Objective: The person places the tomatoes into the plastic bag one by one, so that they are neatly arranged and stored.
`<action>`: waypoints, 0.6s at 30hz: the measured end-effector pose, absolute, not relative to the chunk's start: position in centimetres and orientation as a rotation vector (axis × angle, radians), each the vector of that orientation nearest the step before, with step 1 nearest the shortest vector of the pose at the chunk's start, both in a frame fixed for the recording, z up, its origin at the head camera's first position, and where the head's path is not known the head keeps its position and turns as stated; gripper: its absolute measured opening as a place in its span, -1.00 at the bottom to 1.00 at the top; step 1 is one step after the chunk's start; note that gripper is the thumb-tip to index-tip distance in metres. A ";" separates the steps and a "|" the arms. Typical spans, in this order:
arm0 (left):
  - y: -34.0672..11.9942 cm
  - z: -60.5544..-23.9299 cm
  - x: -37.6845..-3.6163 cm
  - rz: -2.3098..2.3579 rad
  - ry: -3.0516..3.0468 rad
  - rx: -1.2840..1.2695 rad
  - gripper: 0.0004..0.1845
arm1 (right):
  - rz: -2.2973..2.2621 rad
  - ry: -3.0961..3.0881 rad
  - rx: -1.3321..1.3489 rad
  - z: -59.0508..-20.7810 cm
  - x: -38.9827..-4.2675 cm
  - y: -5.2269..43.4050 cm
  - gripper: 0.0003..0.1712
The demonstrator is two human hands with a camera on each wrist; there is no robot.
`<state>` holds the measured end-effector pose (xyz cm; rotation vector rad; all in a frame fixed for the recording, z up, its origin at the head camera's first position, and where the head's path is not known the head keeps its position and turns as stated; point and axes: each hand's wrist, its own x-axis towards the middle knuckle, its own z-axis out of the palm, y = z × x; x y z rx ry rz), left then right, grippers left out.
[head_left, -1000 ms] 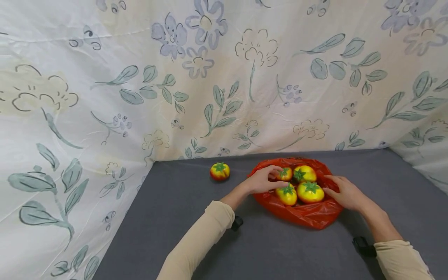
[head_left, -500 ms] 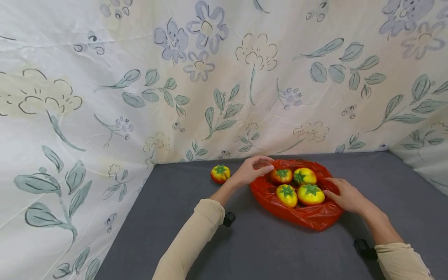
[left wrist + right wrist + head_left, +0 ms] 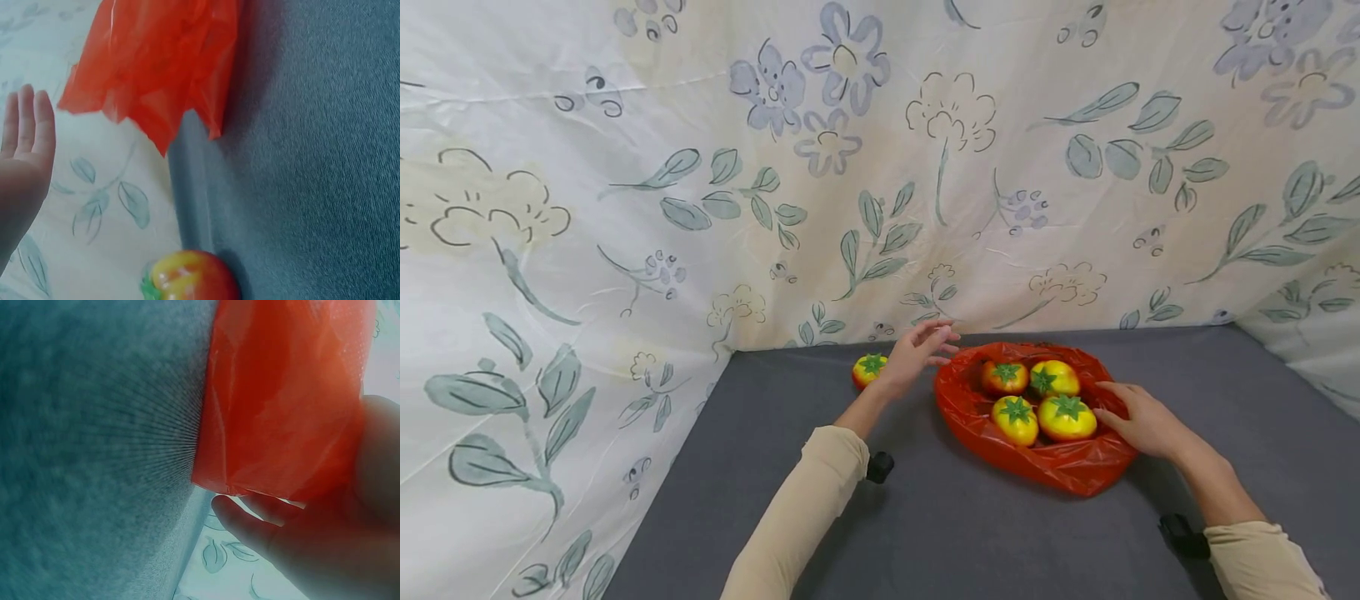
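A red plastic bag (image 3: 1060, 468) lies open on the grey table and holds several yellow-red tomatoes with green tops, among them one at the back left (image 3: 1004, 377) and one at the front right (image 3: 1065, 417). Another tomato (image 3: 867, 368) sits loose to the left of the bag, near the cloth wall. My left hand (image 3: 921, 346) hovers just right of that loose tomato with fingers straight, holding nothing. My right hand (image 3: 1131, 412) rests flat on the bag's right rim. In the left wrist view the palm (image 3: 25, 156), the bag (image 3: 156, 69) and the loose tomato (image 3: 190, 278) show. The right wrist view shows the bag (image 3: 287, 400) over my hand (image 3: 350, 550).
A flowered white cloth (image 3: 880, 167) walls in the table at the back, left and right. The grey tabletop (image 3: 970, 533) stretches bare from the bag toward me.
My left hand has drawn out of the bag, leaving the back-left tomato there, and moved left and back toward the loose tomato. The right hand stays on the bag's rim.
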<state>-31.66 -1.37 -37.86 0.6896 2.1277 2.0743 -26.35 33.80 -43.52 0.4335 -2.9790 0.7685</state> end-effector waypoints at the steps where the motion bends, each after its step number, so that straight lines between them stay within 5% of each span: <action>1: -1.6 -37.9 -31.8 2.119 2.095 0.653 -0.57 | 0.767 -2.978 0.433 -43.5 -26.4 33.8 -0.26; 18: -6.7 -38.1 -33.0 2.479 1.793 0.390 -0.44 | 0.762 -2.977 0.435 -43.5 -26.4 33.8 -0.27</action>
